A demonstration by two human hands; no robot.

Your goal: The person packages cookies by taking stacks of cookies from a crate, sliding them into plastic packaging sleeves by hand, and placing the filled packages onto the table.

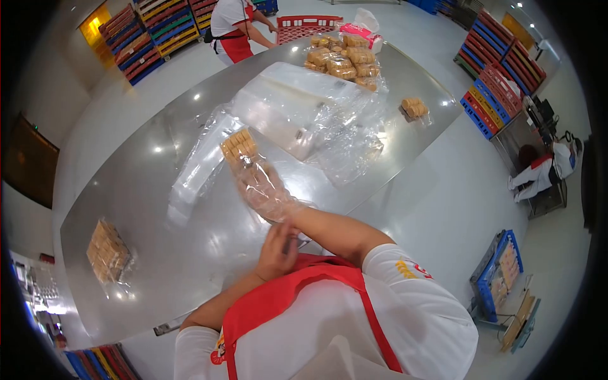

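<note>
My right hand [263, 187] reaches forward inside a clear plastic bag [253, 166], which wraps it to the wrist. At its fingertips is a block of golden-brown biscuits [240, 146] in rows, inside the bag's far end. The fingers look closed on the block, though the shiny film partly hides them. My left hand [278, 250] is close to my body, just below the right wrist. Its fingers are curled at the bag's mouth and seem to pinch its edge. Flat clear bags [278, 104] lie beyond on the steel table [152, 253].
Bagged biscuits [342, 60] are piled at the far end, beside a pink-and-white packet [364, 31]. Single packs lie at right [415, 107] and near left [107, 252]. A co-worker [234, 25] stands by a red crate [307, 26]. Another person [554, 166] is at far right.
</note>
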